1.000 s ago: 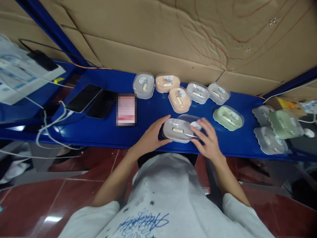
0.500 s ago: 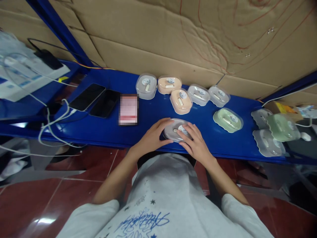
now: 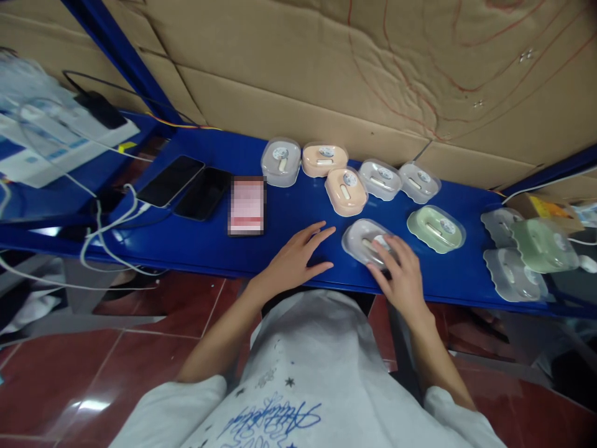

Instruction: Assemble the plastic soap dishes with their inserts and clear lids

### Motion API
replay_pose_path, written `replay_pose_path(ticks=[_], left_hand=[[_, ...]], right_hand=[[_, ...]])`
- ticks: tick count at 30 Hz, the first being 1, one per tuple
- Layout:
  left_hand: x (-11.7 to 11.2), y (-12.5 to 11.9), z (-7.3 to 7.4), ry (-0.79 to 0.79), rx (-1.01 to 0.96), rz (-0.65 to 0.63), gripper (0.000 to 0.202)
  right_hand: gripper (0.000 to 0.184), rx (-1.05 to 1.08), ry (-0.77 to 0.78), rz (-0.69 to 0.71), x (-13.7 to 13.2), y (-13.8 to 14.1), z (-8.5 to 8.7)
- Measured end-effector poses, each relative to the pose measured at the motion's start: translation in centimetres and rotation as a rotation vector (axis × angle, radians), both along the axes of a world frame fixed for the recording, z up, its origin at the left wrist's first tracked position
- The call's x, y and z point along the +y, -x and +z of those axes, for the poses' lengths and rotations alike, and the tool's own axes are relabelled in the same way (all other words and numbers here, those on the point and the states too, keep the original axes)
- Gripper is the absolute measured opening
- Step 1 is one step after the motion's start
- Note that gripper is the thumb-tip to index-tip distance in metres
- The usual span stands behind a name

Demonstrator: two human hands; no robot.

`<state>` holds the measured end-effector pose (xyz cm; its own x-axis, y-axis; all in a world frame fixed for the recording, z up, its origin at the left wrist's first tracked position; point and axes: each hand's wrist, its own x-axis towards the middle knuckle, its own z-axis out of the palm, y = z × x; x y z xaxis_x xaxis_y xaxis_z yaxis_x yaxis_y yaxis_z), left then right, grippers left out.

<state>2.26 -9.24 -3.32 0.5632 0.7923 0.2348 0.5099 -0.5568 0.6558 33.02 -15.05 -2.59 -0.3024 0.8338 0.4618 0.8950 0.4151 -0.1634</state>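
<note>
Near the front edge of the blue shelf, a small grey plastic box with a clear lid, a round sticker and a pale latch lies flat. My right hand grips its right end, the fingers over the lid and the thumb at the near side. Left of the box, apart from it, my left hand is open, fingers spread and holding nothing. Just behind stands a peach box of the same kind, and a green box sits to the right.
Along the back stand more boxes: a grey box, another peach box and two grey ones. Several are grouped at the right, a green box on top. A phone with a blurred screen, dark phones and white cables lie left.
The grey box has moved right along the shelf with my right hand on it. My left hand has let go of it and its fingers have opened out.
</note>
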Motion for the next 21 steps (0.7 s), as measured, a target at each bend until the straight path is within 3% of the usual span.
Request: replay_pose_path(ticks=[4,10,13,16,19,21], left_hand=[[0.0,0.0,0.0,-0.034,0.059,0.003,0.066],[-0.2,-0.1,-0.2,-0.077,0.004,0.016,0.053],[-0.2,-0.1,0.0,-0.128,-0.084,0.048,0.046],[0.0,0.1,0.4,-0.207,-0.09,0.085,0.039],[1.1,0.7,1.2,-0.301,-0.032,0.133,0.038],[2.4,1.3,2.0,-0.334,0.021,0.19,0.04]], right_hand=[[0.055,0.054,-0.047,-0.286,1.1,-1.5,-0.1],[0.066,0.056,0.099,-0.136,4.0,-3.0,1.1],[0.059,0.068,-0.012,-0.287,3.3,-6.9,2.2],[0.056,0.039,-0.156,-0.516,0.8,-13.1,2.4],[0.056,-0.005,-0.279,-0.688,-1.8,-18.4,1.4],[0.057,-0.001,-0.258,-0.682,-2.8,-20.0,0.3]])
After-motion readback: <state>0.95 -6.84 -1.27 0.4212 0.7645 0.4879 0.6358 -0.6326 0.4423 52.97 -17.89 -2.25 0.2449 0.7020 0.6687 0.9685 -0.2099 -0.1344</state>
